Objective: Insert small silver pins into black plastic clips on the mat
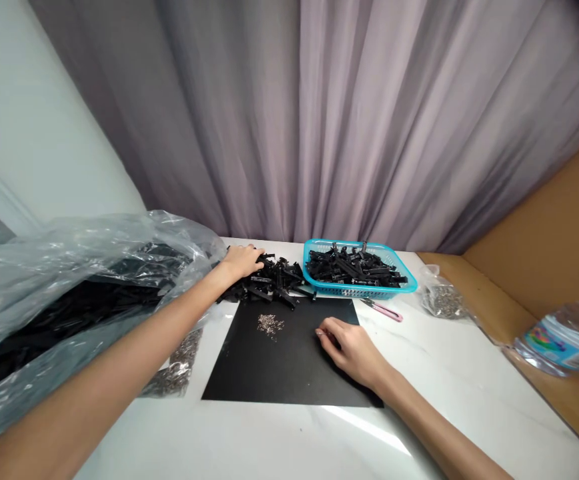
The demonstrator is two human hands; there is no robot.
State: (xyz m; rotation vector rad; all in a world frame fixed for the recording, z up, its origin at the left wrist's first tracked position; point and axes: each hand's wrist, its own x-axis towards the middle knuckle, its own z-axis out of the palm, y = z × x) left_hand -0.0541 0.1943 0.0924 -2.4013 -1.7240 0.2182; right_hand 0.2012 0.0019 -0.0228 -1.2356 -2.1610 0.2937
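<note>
Black pile: narrow, elongated, glossy black plastic pieces (280, 281) heaped loosely, pointing every which way, some reaching the sheet's far edge.
Metal bits: tiny, shiny, coppery-silver metal bits (269, 325) scattered in one small, loose cluster, on the sheet's far left part.
Sheet: thin, matte black rectangular sheet (269, 373), lying flat on the white table (209, 440).

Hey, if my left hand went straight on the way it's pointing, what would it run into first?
The loose pile of black parts, which your left hand appears to be touching. Past that, the blue basket seems next in line, though depth is hard to judge.
</note>
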